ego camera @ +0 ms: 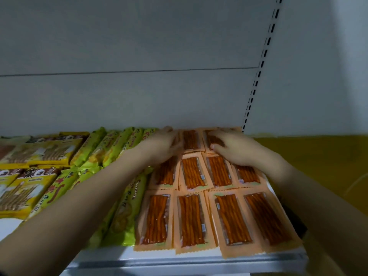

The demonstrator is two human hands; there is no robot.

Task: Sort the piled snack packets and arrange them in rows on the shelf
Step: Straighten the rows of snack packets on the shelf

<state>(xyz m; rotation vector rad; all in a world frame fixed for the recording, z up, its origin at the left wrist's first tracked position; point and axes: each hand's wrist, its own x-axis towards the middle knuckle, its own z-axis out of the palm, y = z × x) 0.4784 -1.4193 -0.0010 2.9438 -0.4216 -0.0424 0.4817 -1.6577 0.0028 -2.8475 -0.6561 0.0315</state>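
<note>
Orange packets of red spicy sticks (192, 220) lie flat in rows at the right end of the white shelf (179, 259). My left hand (162, 145) rests with straight fingers on the far-left packet of the back row. My right hand (233, 147) lies flat on the back-row packet (214, 139) at the right, thumb at its near edge. Between the hands one back-row packet (190, 139) shows uncovered. Green-yellow packets (111, 146) lie in rows just left of the orange ones.
Yellow packets of biscuit sticks (37, 152) fill the shelf's left part. A grey back panel rises behind, with a slotted upright (256, 76) at the right. Beyond the upright is a yellow surface (310, 156). The shelf's front edge runs along the bottom.
</note>
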